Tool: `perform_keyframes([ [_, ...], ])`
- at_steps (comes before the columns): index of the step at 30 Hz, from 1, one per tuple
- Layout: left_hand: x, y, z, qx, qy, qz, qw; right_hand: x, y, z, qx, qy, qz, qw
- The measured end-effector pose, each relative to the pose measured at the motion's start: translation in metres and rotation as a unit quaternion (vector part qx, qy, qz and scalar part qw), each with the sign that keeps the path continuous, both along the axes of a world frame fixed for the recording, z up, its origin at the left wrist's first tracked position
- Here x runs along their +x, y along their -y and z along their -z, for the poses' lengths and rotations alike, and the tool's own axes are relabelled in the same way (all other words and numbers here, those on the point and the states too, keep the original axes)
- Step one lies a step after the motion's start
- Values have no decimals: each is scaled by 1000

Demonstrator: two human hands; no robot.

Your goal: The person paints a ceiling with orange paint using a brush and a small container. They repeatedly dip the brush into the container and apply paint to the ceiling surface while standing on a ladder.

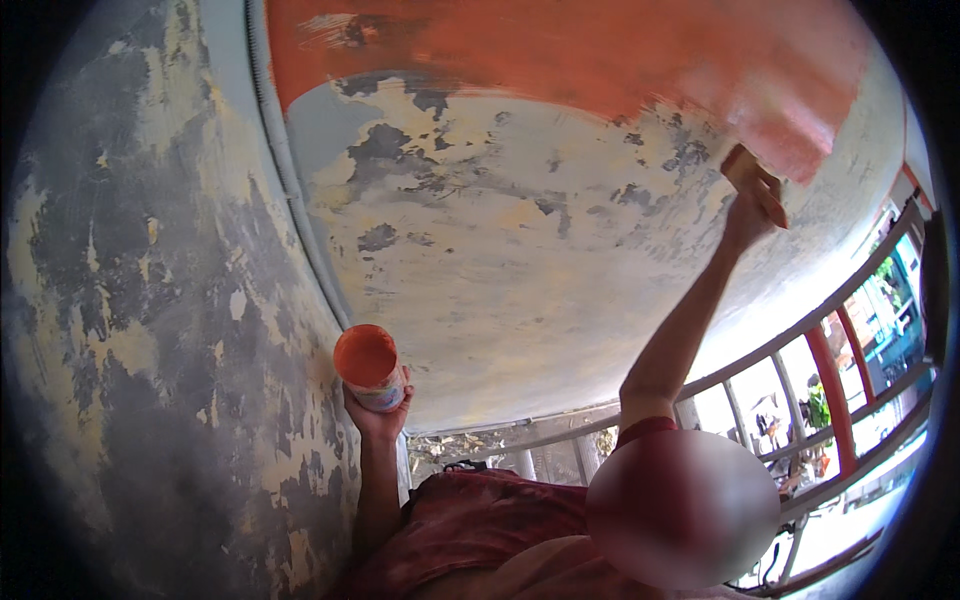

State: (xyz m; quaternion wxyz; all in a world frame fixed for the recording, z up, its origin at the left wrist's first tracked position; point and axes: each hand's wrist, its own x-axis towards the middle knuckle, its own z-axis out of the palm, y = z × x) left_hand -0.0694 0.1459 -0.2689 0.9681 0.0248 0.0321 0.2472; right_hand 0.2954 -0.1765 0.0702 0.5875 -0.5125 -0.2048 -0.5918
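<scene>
My left hand (380, 421) is wrapped round a small paint can (383, 396) and holds it up, tilted so that its open mouth shows. Orange paint (365, 356) fills the inside and coats the rim. Stretched far up to the right, my right hand (752, 205) is closed on a paintbrush (777, 211), most of which the fingers hide. That hand is at the lower edge of a wet, glossy orange patch (780, 120) on the patchy surface (500, 260). Whether the bristles touch it cannot be seen.
A grey and cream wall (160, 350) with flaking patches rises close on my left. Along the corner runs a ribbed grey conduit (285, 165). At the lower right stands a railing (800, 330) with a red post (832, 400), and bright outdoor space lies beyond.
</scene>
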Motion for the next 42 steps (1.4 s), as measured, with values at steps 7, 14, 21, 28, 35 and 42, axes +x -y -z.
perform_keyframes([
  [7,-2,0,7,-2,25,16,1000,-105,-180,18,-180,149,-11,972],
  [14,-5,-6,3,8,10,5,1000,-174,-249,-5,-373,103,-259,885],
  [21,-7,-3,-2,18,25,-7,1000,-3,-21,-2,-28,-11,-275,961],
  [28,0,0,-9,10,27,10,1000,-8,-7,-5,-42,-24,55,997],
  [35,2,0,-5,23,19,7,1000,-155,-244,10,-212,217,-31,952],
  [42,-11,-9,-10,46,47,-8,998,-255,-349,-25,-203,265,-339,880],
])
